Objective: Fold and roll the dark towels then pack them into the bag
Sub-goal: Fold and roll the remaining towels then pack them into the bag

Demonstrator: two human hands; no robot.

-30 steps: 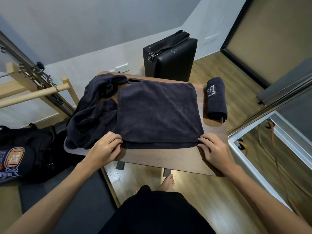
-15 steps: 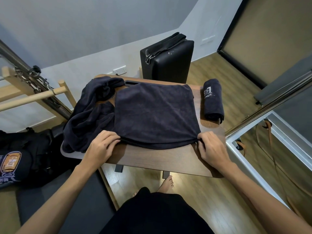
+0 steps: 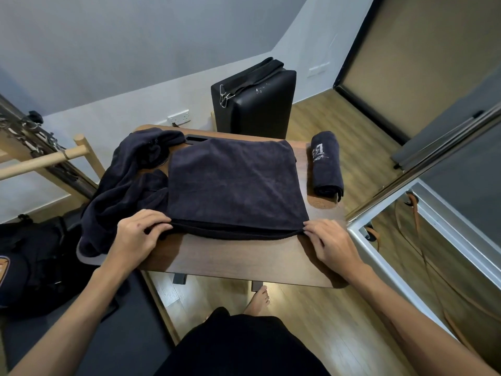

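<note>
Towel (image 3: 233,183) lies folded flat on the table (image 3: 244,256). Left hand (image 3: 135,234) and right hand (image 3: 329,242) pinch its near corners. Soft, limp, light; best gripped at corners. Rolled towel (image 3: 325,164) right of it, loose heap (image 3: 127,185) left.

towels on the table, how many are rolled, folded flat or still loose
rolled towel: 1
folded flat towel, its near corners pinched by the left hand and right hand: 1
loose crumpled heap, towels in it too tangled to count, taken as one: 1
total: 3
</note>
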